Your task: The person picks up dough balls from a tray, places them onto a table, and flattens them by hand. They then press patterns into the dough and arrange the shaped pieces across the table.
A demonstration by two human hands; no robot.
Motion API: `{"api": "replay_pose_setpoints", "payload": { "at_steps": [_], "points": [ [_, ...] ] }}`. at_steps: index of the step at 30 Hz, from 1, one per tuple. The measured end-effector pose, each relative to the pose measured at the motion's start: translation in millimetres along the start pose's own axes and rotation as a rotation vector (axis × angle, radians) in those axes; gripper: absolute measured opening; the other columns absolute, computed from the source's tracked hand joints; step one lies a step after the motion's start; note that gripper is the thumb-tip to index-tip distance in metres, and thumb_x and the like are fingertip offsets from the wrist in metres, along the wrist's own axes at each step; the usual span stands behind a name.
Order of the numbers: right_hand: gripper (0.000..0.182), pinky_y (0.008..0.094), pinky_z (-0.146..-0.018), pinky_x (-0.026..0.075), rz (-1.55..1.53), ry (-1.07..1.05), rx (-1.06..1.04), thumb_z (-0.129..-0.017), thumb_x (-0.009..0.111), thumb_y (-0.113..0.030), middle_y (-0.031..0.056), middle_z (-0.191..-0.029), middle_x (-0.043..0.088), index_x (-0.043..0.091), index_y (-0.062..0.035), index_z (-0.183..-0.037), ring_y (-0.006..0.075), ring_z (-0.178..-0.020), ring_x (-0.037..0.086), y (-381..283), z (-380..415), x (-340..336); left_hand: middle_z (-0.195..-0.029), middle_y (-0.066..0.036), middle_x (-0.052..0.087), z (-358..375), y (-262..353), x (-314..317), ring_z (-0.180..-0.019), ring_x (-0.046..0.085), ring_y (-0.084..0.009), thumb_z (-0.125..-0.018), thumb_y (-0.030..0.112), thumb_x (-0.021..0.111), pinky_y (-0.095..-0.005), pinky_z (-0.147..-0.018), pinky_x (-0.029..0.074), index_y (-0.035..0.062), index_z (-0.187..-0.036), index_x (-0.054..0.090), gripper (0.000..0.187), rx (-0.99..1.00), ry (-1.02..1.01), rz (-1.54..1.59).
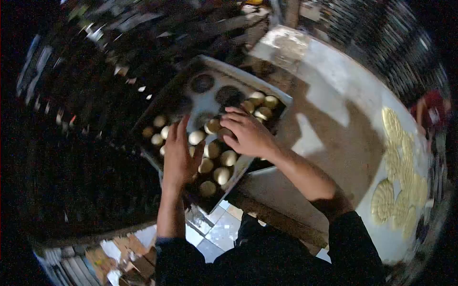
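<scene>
A dark metal tray [245, 75] holds several round, pale dough balls [221, 175], lying loose in groups along its near side and at its right corner. My left hand [179, 155] reaches over the tray's near part, fingers stretched out and thumb apart, next to a dough ball [196, 137]. From the right, my right hand [248, 133] comes in over the middle of the tray. Its fingers are slightly bent and spread from the thumb, close to another dough ball [212, 126]. The undersides of both hands are hidden, so contact with the balls is hard to judge.
A pale worktable [319, 81] curves along the right, with the tray at its left edge. Twisted strands of dough [400, 167] lie on its far right. A person in a red top [431, 112] is beyond. Cardboard pieces [138, 252] lie at lower left.
</scene>
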State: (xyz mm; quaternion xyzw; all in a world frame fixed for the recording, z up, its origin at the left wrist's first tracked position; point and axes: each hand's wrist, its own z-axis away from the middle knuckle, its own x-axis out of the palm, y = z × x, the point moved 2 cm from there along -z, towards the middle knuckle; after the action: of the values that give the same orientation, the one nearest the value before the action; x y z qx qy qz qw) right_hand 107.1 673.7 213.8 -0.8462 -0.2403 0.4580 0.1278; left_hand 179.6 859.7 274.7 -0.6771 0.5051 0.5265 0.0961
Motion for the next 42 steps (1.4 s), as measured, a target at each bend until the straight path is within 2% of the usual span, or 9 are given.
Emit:
{"api": "replay_pose_setpoints", "payload": {
  "at_steps": [5,12,14,17,22,25,28,32,42],
  "points": [
    [0.027,0.0509,-0.095,0.039,0.21,0.464,0.434,-0.071,0.066,-0.01,0.014,-0.1,0.059,0.059,-0.0043,-0.096,0.0339,-0.103,0.055,20,206,-97,-0.093,-0.016,0.061,63,150,91,-0.083,0.06,-0.0302,-0.074,0.01,0.072,-0.0359,-0.072,0.049,-0.0007,-0.094,0.062,0.025,0.314,0.101,0.797],
    [0.022,0.049,-0.079,0.038,0.584,0.291,1.073,-0.071,0.067,-0.011,0.0148,-0.085,0.053,0.055,-0.0041,-0.087,0.0349,-0.085,0.051,-13,566,-160,-0.127,-0.015,0.053,74,425,348,-0.114,0.053,-0.0307,-0.072,0.036,0.08,-0.0401,-0.097,0.042,0.0079,-0.124,0.054,0.064,0.969,-1.2,0.881],
    [0.022,0.0502,-0.077,0.038,0.565,0.184,1.229,-0.072,0.068,-0.013,0.016,-0.085,0.053,0.054,-0.0037,-0.086,0.0359,-0.083,0.05,-35,639,-179,-0.136,-0.016,0.047,66,490,441,-0.127,0.042,-0.0299,-0.077,0.038,0.077,-0.0433,-0.109,0.03,0.0102,-0.131,0.05,0.067,0.647,-1.641,0.915],
    [0.018,0.0572,-0.082,0.037,0.309,0.362,1.415,-0.075,0.062,-0.022,0.0175,-0.089,0.055,0.058,-0.0068,-0.084,0.0384,-0.09,0.051,-28,717,-132,-0.12,-0.015,0.058,23,557,673,-0.097,0.059,-0.0254,-0.085,0.039,0.068,-0.0414,-0.08,0.051,0.0059,-0.122,0.055,0.051,0.194,-1.454,0.99],
    [0.019,0.0598,-0.09,0.034,0.591,0.518,1.323,-0.074,0.064,-0.021,0.0184,-0.092,0.056,0.058,-0.0063,-0.086,0.0384,-0.093,0.051,-37,694,-165,-0.084,-0.015,0.067,-4,670,676,-0.079,0.066,-0.0205,-0.089,0.047,0.059,-0.0368,-0.07,0.053,0.0001,-0.087,0.066,0.047,0.224,-0.955,0.352],
    [0.018,0.056,-0.085,0.035,0.467,0.613,1.324,-0.073,0.065,-0.019,0.0163,-0.089,0.056,0.058,-0.0065,-0.084,0.0365,-0.088,0.051,-31,686,-185,-0.083,-0.015,0.068,-7,677,711,-0.08,0.065,-0.0181,-0.09,0.047,0.057,-0.0354,-0.069,0.052,-0.0026,-0.081,0.067,0.051,0.503,-0.87,0.02],
    [0.017,0.0522,-0.079,0.036,0.414,0.648,1.3,-0.072,0.067,-0.017,0.0142,-0.087,0.056,0.058,-0.0067,-0.083,0.0345,-0.083,0.052,-29,684,-196,-0.09,-0.016,0.068,-16,659,718,-0.08,0.065,-0.0192,-0.089,0.041,0.061,-0.0342,-0.068,0.053,-0.0035,-0.091,0.065,0.045,0.039,-1.475,0.925],
    [0.017,0.0472,-0.072,0.037,0.444,0.627,1.304,-0.07,0.068,-0.014,0.0114,-0.084,0.056,0.057,-0.007,-0.082,0.0318,-0.076,0.052,-25,671,-210,-0.108,-0.018,0.062,-1,646,682,-0.084,0.066,-0.0281,-0.09,0.018,0.061,-0.0406,-0.071,0.058,-0.0069,-0.112,0.058,0.034,-0.337,-1.248,1.188],
    [0.013,0.0453,-0.079,0.04,0.67,0.7,1.242,-0.079,0.064,-0.016,0.0117,-0.08,0.059,0.058,-0.0048,-0.082,0.03,-0.077,0.056,-21,669,-199,-0.101,-0.013,0.062,89,441,588,-0.069,0.063,-0.0229,-0.09,0.049,0.057,-0.0364,-0.065,0.053,0.0026,-0.122,0.053,0.057,-0.047,-0.821,0.386]
  ]
}}
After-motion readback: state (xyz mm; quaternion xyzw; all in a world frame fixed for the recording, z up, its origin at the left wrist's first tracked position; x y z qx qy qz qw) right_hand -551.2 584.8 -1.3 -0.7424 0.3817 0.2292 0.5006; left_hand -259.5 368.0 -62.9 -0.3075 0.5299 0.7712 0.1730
